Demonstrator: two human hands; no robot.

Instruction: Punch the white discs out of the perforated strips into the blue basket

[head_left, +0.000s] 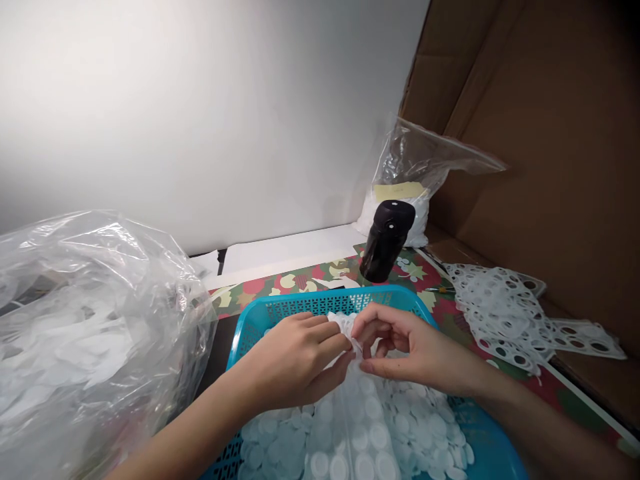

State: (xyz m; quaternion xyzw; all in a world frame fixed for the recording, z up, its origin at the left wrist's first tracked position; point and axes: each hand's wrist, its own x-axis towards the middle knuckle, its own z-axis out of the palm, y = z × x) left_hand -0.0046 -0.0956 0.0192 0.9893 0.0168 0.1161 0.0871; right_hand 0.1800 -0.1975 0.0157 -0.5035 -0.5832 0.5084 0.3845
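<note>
Both my hands meet over a blue plastic basket (320, 301) filled with several white round discs (420, 427). My left hand (293, 360) is closed, pinching the top of a white strip of discs (350, 427) that hangs down toward me. My right hand (405, 347) is closed too, its fingers pinching the same strip's crumpled upper end right beside the left fingers.
A large clear plastic bag (85, 333) of white sheets bulges at the left. A black bottle (387, 240) stands behind the basket. Punched-out white sheets (505, 313) lie at the right. A clear bag (420, 173) leans in the corner by a cardboard wall (550, 167).
</note>
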